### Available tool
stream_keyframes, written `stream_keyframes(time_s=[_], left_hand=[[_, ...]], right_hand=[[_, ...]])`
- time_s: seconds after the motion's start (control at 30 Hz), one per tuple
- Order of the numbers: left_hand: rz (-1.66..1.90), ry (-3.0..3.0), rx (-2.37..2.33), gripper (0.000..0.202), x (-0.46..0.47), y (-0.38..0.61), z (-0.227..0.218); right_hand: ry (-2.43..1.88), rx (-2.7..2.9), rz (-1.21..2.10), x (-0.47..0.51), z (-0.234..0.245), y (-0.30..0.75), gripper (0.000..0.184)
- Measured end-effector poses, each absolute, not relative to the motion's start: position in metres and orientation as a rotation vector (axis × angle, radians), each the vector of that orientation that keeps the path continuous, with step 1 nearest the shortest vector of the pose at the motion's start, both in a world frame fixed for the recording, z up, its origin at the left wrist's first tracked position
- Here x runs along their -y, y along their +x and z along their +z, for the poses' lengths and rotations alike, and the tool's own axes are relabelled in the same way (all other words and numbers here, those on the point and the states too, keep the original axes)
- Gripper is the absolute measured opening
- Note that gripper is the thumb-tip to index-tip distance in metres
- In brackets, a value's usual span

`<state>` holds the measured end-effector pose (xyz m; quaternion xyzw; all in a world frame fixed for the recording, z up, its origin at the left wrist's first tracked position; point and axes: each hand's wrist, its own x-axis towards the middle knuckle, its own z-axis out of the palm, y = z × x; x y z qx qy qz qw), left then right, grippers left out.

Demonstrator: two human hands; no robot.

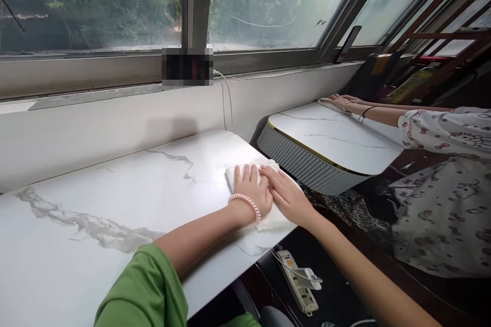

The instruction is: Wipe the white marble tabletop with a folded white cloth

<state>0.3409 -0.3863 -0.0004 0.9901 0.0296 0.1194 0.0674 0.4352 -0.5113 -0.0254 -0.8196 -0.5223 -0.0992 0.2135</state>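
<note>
A folded white cloth [276,220] lies on the white marble-patterned tabletop [126,189], near its right end. My left hand [251,191], with a pink coiled band at the wrist, rests flat on the cloth with fingers stretched out. Beside it, my right hand [287,196] also lies flat on the cloth, its fingertips touching the left hand. Both palms face down, so their undersides are hidden. Neither hand is wrapped around the cloth.
Another person's hands [337,102] press a cloth on a second marble-patterned table [326,133] at right. A power strip [297,282] with a plugged-in charger is below my table's edge. A white cable [230,99] hangs from the windowsill, by a blurred-out dark object [187,67].
</note>
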Motion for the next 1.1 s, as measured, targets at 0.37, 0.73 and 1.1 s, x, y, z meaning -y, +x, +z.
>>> stream_keyframes(time_s=[0.37, 0.73, 1.1], left_hand=[[0.264, 2.964, -0.038, 0.051, 0.395, 0.327, 0.004], [0.237, 3.017, -0.307, 0.049, 0.287, 0.339, 0.002], [0.281, 3.019, -0.678, 0.046, 0.17, 0.325, 0.006]], right_hand=[[-2.326, 1.407, -0.274, 0.518, -0.023, 0.418, 0.054], [-2.239, 1.449, -0.245, 0.389, -0.02, 0.436, 0.051], [-2.075, 1.607, -0.124, 0.247, -0.01, 0.435, 0.045]])
